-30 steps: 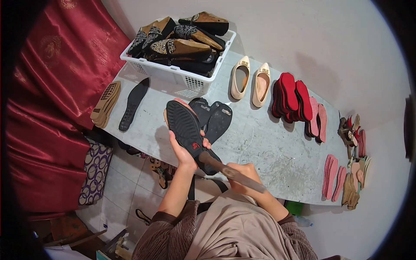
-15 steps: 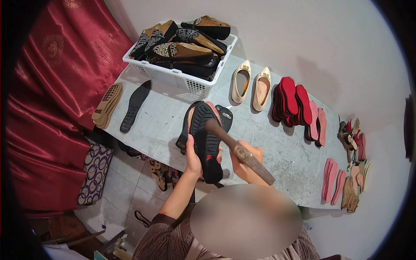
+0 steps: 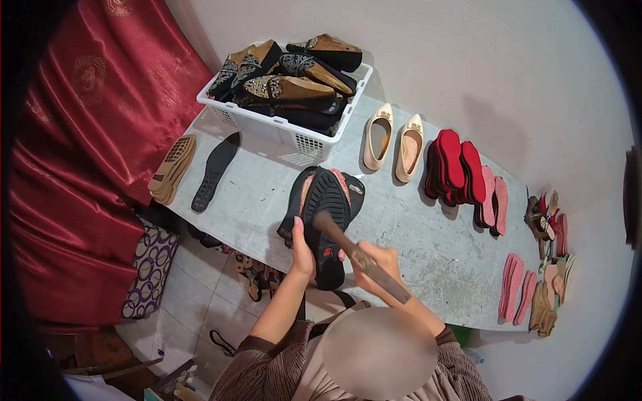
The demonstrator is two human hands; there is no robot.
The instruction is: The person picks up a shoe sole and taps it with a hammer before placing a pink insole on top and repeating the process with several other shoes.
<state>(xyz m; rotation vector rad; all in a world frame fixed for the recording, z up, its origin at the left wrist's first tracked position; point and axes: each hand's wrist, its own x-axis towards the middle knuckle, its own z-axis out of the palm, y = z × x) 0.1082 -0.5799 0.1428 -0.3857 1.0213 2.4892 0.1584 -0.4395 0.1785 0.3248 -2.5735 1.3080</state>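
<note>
My left hand (image 3: 303, 251) is closed around a black shoe (image 3: 329, 262), thumb along its near side. The shoe is turned over, its ridged black sole facing up and the toe pointing away from me. A small red mark shows near the heel. My right hand (image 3: 382, 269) grips the wooden handle of a hammer (image 3: 348, 248), whose dark head overlaps the middle of the sole. Under and beside the held shoe lie other black soles (image 3: 356, 190), partly hidden by it, with pinkish edges showing between.
A white basket (image 3: 366, 79) full of black wedge shoes stands at the back. Along the table (image 3: 394, 227) lie tan soles (image 3: 172, 170), a black sole (image 3: 216, 172), cream flats (image 3: 378, 138), red insoles (image 3: 451, 160) and pink insoles (image 3: 512, 281). A red curtain (image 3: 80, 167) hangs left.
The hammer head has moved down the sole from nearer the toe to its middle, my right hand lowering with it. The whole view has shifted slightly. My left hand keeps its hold.
</note>
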